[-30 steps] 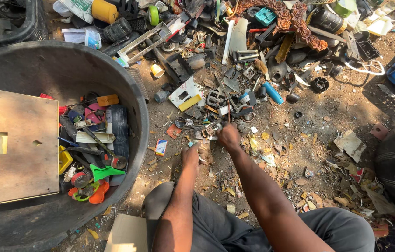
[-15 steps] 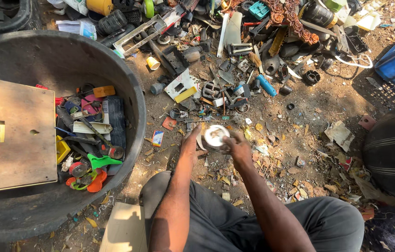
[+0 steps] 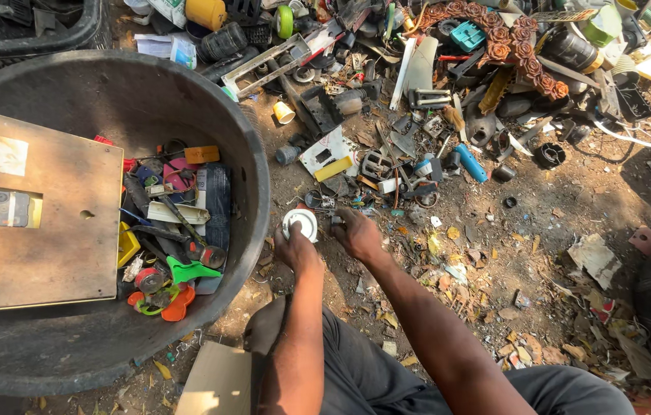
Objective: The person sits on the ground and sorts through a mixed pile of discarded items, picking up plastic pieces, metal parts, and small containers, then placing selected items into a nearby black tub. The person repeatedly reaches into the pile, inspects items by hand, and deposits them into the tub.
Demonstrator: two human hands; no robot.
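Left hand (image 3: 294, 244) fingers pinch a round white cap (image 3: 300, 224); right hand (image 3: 357, 233), fingers curled, steadies nearby. Advise firm two-handed grip above the tub (image 3: 256, 192).

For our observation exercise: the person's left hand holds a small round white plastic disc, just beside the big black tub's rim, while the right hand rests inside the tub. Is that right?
Not quite. The head view shows the right hand outside the big black tub, on the littered ground beside the small round white plastic disc, not in the tub. The left hand does hold the disc beside the rim.

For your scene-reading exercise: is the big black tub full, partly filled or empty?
Partly filled. The black tub holds a shallow heap of coloured plastic scraps on one side under a brown board; much of its inner wall shows bare.
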